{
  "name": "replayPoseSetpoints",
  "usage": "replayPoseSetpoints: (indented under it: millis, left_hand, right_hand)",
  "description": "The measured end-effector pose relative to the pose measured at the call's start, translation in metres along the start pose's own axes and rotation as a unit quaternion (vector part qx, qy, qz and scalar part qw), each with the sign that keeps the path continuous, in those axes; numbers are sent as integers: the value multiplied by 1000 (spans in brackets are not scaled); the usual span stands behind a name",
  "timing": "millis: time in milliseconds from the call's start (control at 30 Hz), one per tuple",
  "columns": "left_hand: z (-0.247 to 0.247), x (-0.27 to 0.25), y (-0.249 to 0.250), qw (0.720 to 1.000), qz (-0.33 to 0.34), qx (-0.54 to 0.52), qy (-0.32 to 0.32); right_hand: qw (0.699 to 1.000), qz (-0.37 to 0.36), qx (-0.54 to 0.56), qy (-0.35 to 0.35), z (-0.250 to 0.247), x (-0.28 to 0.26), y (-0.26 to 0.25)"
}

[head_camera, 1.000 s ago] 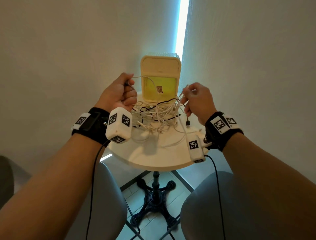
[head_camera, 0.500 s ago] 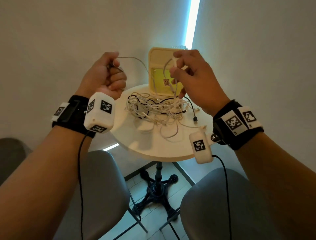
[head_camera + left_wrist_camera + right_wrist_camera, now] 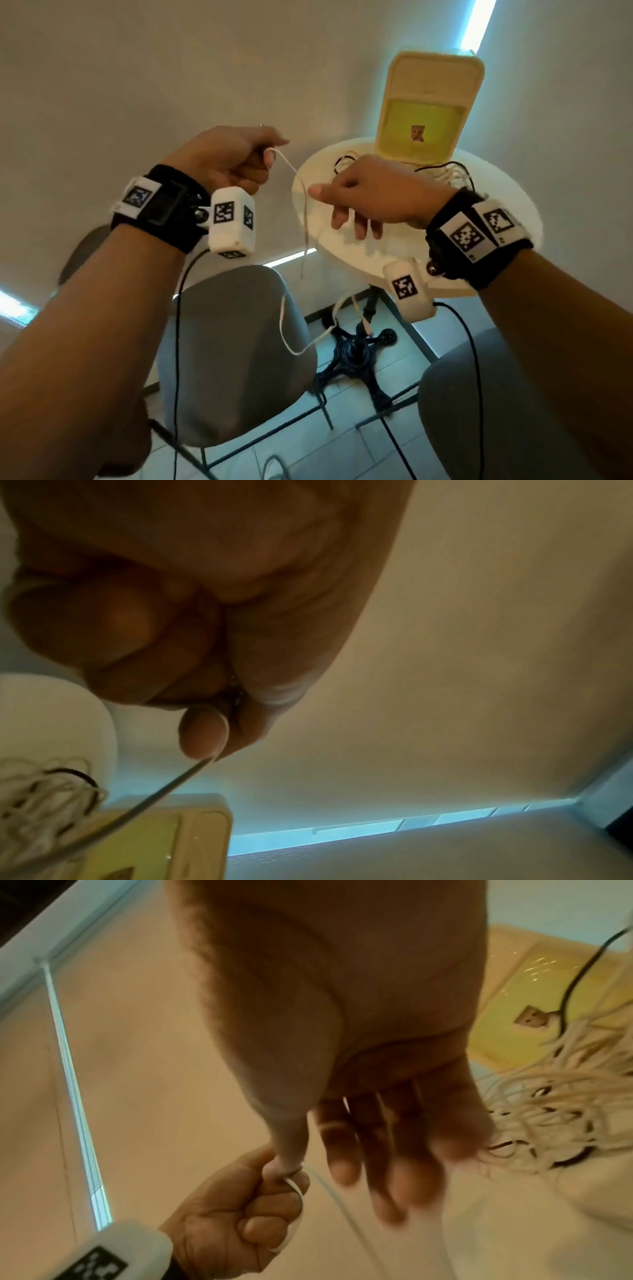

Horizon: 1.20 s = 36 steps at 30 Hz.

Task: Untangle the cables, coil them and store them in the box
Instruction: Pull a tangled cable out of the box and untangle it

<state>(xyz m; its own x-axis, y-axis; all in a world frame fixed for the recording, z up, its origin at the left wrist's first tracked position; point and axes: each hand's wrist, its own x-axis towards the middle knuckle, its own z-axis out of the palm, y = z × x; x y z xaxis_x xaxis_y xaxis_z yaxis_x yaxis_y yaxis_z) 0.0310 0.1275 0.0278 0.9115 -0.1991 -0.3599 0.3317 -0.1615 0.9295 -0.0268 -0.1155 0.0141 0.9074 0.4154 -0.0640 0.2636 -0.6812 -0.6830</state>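
Presently, white cable [image 3: 301, 192]: one strand, clear of the tangle, runs from the left hand across to the right hand, then hangs past the table edge in a loose loop over the chair and floor.
Left hand [image 3: 226, 161]: raised left of the table, fingers curled into a fist, cable end pinched between thumb and forefinger; the left wrist view shows the strand [image 3: 164, 791] leaving the fingertips [image 3: 204, 735].
Right hand [image 3: 370, 198]: over the near rim of the table, palm down, fingers [image 3: 387, 1172] extended and slightly apart, thumb stretched toward the left hand; the strand passes just by the thumb tip, and whether the thumb presses it cannot be told.
Cable tangle [image 3: 445, 174]: white strands mixed with black ones, heaped on the table in front of the box, mostly hidden behind the right hand; blurred in both wrist views.
Box [image 3: 426, 102]: cream, lid standing open, yellow-green inside with a small brown patch; set at the far side of the table, against the wall.
Table [image 3: 513, 192]: round, pale top on a black pedestal foot [image 3: 356, 356].
Chair [image 3: 236, 353]: grey seat, below left of the table; a second grey seat [image 3: 455, 411] at lower right.
Wrist bands: black, each carrying white marker blocks with trailing black leads.
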Motion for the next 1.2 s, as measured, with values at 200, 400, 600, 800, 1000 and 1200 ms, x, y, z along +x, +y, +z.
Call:
replayPoseSetpoints:
  millis: [200, 400, 600, 800, 1000, 1200]
  left_hand:
    - [-2, 7, -19, 1000, 8, 14, -5]
    - [-9, 26, -26, 971, 102, -194, 92]
    - [-22, 39, -14, 855, 94, -510, -7]
    - [16, 43, -10, 861, 41, -491, -127]
    - [40, 51, 3, 855, 91, -498, -117]
    - [56, 58, 2, 856, 123, -468, -182]
  right_hand:
    - [997, -35, 42, 53, 35, 46, -23]
    - [997, -14, 81, -1, 54, 61, -6]
    - [983, 39, -111, -142, 43, 48, 14]
    - [999, -27, 17, 31, 31, 56, -16]
    - [977, -18, 193, 84, 48, 55, -4]
    - [974, -12, 167, 153, 41, 50, 7]
